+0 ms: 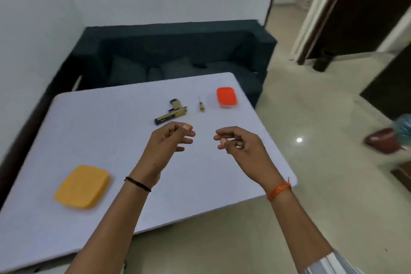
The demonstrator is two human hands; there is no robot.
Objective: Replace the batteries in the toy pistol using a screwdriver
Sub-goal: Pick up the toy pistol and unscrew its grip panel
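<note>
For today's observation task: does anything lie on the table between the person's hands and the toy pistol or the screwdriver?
Nothing visible does. Bare table separates the left hand from the toy pistol, and the right hand from the screwdriver. Both hands hold nothing.

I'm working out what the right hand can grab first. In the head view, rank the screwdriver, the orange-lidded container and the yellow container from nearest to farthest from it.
From the right hand:
1. Screwdriver, just beyond the hand, slightly left.
2. Orange-lidded container, farther back near the table's far right corner.
3. Yellow container, far across on the left.
</note>
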